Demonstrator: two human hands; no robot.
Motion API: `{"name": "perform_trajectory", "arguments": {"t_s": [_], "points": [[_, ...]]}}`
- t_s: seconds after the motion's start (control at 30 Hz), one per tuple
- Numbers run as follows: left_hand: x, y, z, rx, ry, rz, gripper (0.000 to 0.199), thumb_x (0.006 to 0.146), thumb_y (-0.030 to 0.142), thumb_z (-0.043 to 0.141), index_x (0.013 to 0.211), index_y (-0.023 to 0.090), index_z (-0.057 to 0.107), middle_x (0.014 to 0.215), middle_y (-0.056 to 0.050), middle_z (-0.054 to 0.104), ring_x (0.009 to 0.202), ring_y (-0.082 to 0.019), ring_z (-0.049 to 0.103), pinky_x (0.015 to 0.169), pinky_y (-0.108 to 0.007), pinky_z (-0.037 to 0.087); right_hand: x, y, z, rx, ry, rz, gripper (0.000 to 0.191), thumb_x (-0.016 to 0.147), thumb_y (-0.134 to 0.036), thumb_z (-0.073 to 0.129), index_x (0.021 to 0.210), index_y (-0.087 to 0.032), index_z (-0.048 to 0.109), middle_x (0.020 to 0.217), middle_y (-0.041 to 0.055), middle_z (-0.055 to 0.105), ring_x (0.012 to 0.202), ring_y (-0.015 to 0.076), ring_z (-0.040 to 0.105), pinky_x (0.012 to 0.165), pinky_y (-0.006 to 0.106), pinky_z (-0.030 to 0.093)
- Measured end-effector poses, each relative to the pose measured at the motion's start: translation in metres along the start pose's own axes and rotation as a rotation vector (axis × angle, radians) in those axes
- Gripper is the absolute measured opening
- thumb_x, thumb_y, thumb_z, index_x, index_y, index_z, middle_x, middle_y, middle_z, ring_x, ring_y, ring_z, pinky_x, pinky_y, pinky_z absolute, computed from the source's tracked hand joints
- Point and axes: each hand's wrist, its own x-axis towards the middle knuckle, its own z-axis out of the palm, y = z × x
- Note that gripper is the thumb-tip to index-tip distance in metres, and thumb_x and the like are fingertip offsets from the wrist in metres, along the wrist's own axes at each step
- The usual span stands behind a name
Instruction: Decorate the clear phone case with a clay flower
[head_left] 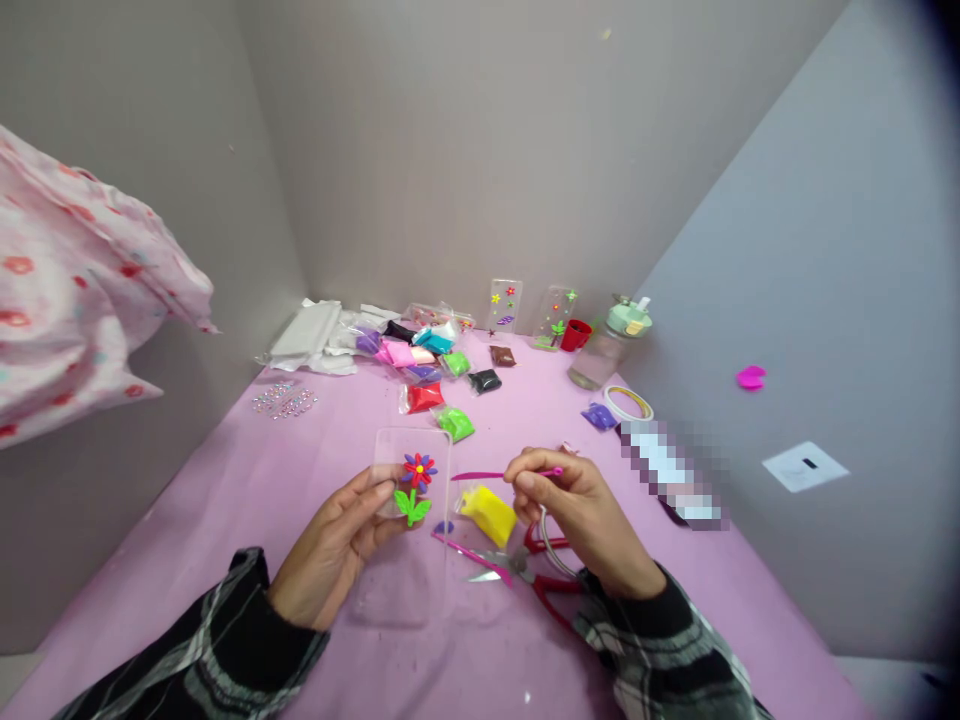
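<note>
My left hand [349,530] is closed on a clear phone case [405,590], held upright by its left edge. On the case is a clay flower [418,470] with red and purple petals, a yellow centre and green leaves. Pinched in the fingers of my right hand [562,500] is a pink modelling tool [480,476], its flat tip pointing left at the case. Below it lie a yellow clay packet [489,514], a second pink tool [472,556] and red-handled scissors [523,566]. A small purple clay piece [444,527] sits near the case.
Several coloured clay packets [424,398] are spread toward the back. Two decorated clear cases [505,307] lean on the wall beside a red cup [576,335] and a water bottle [600,350]. A tape roll [628,403] lies right; patterned cloth [82,290] hangs left.
</note>
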Motion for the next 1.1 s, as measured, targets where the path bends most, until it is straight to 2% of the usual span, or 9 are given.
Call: {"name": "perform_trajectory", "arguments": {"t_s": [0.1,0.27,0.43,0.53,0.63,0.83,1.1], "points": [[0.002,0.000,0.000,-0.012,0.012,-0.026,0.023,0.077,0.026,0.083,0.097,0.017,0.074,0.093,-0.006,0.080,0.084,-0.021,0.076,0.076,-0.026,0.059,-0.003,0.003,0.006,0.212,-0.006,0.008,0.021,0.087,-0.037,0.072,0.090,-0.017,0.074,0.069,0.0007,0.063,0.058,0.0121,0.056,0.059,0.027,0.049],[0.002,0.001,0.003,-0.022,-0.003,-0.032,0.022,0.074,0.028,0.085,0.091,0.016,0.075,0.091,-0.006,0.080,0.079,-0.021,0.075,0.074,-0.028,0.061,-0.001,0.003,0.012,0.416,0.116,-0.025,0.023,0.086,-0.041,0.073,0.089,-0.018,0.075,0.067,-0.0011,0.057,0.056,0.0102,0.050,0.059,0.026,0.050],[0.001,0.000,0.004,-0.040,-0.020,-0.037,0.021,0.075,0.031,0.085,0.088,0.017,0.077,0.088,-0.005,0.080,0.080,-0.020,0.075,0.071,-0.026,0.062,-0.002,0.003,0.017,0.507,0.012,0.023,0.029,0.093,-0.040,0.064,0.077,-0.017,0.067,0.063,-0.0019,0.051,0.054,0.0100,0.048,0.052,0.023,0.043],[0.001,-0.001,0.002,-0.076,-0.041,-0.045,0.020,0.081,0.033,0.080,0.092,0.017,0.078,0.091,-0.006,0.080,0.085,-0.023,0.075,0.073,-0.028,0.063,-0.003,0.005,0.021,0.495,-0.023,0.067,0.024,0.093,-0.039,0.063,0.086,-0.017,0.066,0.061,-0.0030,0.051,0.053,0.0106,0.049,0.051,0.023,0.041],[0.001,-0.003,0.000,-0.099,-0.037,-0.068,0.016,0.083,0.031,0.078,0.091,0.017,0.079,0.091,-0.006,0.081,0.086,-0.023,0.076,0.075,-0.029,0.063,-0.003,0.007,0.022,0.435,-0.014,0.055,0.021,0.091,-0.039,0.067,0.095,-0.018,0.066,0.065,-0.0022,0.059,0.055,0.0105,0.053,0.055,0.024,0.044],[-0.001,-0.005,0.001,-0.083,-0.012,-0.085,0.014,0.082,0.029,0.079,0.087,0.017,0.078,0.095,-0.007,0.080,0.084,-0.022,0.075,0.068,-0.026,0.063,-0.003,0.012,0.020,0.295,-0.075,0.020,0.025,0.087,-0.041,0.072,0.089,-0.016,0.071,0.076,0.0034,0.068,0.062,0.0130,0.059,0.059,0.026,0.048],[-0.001,-0.003,0.002,-0.041,-0.048,-0.102,0.017,0.088,0.028,0.071,0.098,0.016,0.077,0.104,-0.009,0.078,0.093,-0.025,0.073,0.070,-0.027,0.062,-0.005,0.012,0.019,0.211,-0.122,-0.005,0.020,0.094,-0.037,0.065,0.092,-0.017,0.070,0.080,0.0021,0.066,0.070,0.0130,0.061,0.068,0.026,0.050]]}}
